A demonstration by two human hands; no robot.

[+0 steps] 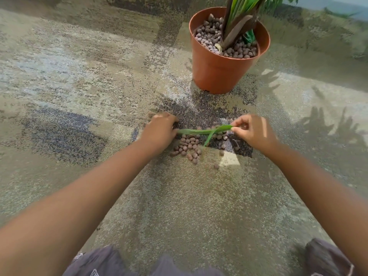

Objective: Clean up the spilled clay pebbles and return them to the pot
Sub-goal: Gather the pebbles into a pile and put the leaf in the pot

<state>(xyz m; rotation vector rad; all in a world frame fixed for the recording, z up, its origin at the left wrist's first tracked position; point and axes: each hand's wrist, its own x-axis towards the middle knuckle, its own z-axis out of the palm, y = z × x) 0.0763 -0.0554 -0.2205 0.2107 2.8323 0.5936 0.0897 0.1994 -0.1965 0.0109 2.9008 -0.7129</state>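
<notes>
Head view: left hand (159, 132) fingertips hidden

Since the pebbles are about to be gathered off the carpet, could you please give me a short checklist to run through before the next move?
1. Leaf clear of the pile: not ok; it lies across the spilled pebbles, pinched at its end by the right hand.
2. Left hand free to scoop: cannot tell; it rests at the leaf's other end, fingers hidden.
3. Pebbles gathered: not ok; strays such as one pebble lie apart on the carpet.
4. Pot upright: ok.
5. Room in the pot: ok; the fill sits below the rim.
</notes>
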